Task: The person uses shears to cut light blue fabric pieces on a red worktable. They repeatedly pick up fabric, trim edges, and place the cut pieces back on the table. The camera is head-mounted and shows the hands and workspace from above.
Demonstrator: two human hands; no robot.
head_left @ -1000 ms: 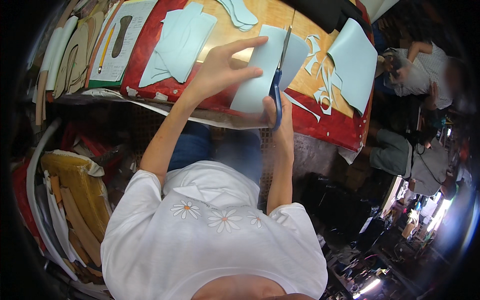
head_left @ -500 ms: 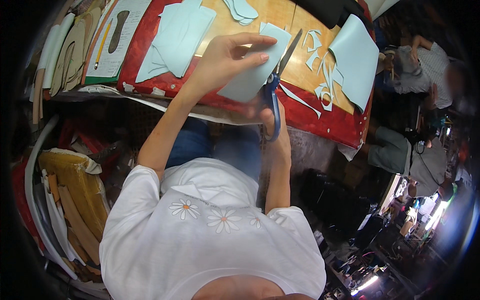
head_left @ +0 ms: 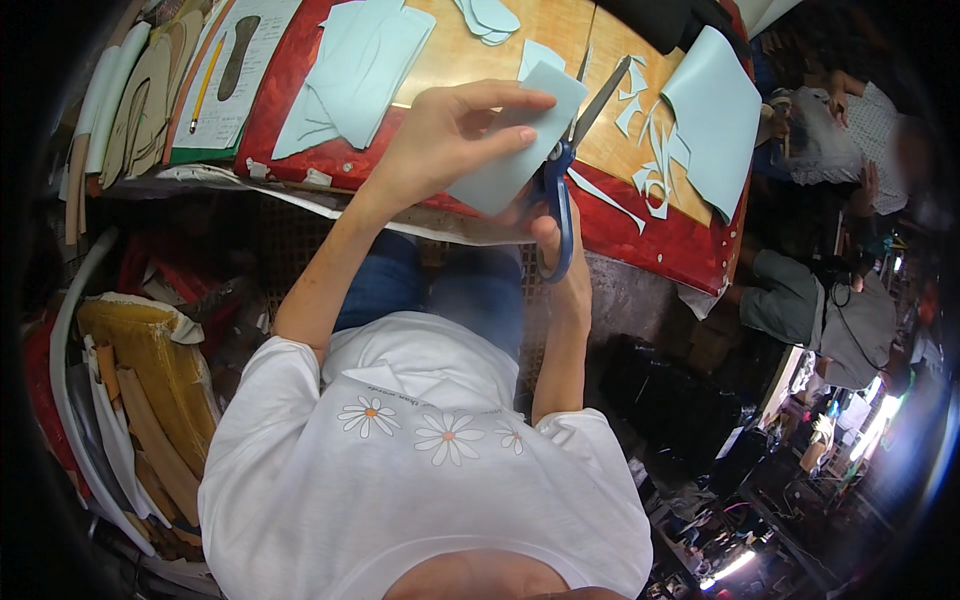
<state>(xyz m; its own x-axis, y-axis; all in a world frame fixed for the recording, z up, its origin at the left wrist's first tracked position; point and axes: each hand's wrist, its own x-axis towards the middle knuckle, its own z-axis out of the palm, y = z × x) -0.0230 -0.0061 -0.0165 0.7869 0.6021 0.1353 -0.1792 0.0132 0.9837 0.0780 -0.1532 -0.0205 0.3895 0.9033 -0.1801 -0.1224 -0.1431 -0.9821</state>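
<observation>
A pale blue sheet piece (head_left: pixel 508 168) is pinched between the thumb and fingers of my left hand (head_left: pixel 452 135), held up over the table's front edge. My right hand (head_left: pixel 566 262) has its thumb and fingers in the blue handles of a pair of scissors (head_left: pixel 562 205). The blades are spread and point away from me, just right of the sheet's edge. Part of my right hand's fingers is hidden behind the handles and the sheet. Another pale blue piece (head_left: pixel 540 56) lies on the table behind the held one.
Stacked pale blue sheets (head_left: pixel 365 75) lie left on the red-edged table (head_left: pixel 640 250). Small cut pieces (head_left: pixel 488 18) sit at the back. Offcuts (head_left: pixel 655 185) and a folded blue sheet (head_left: pixel 715 120) lie right. A pencil (head_left: pixel 206 85) rests on paper. Another person (head_left: pixel 840 125) sits far right.
The scissors have opened wider and shifted slightly right. The held sheet has moved a little to the right with my left hand and tilted.
</observation>
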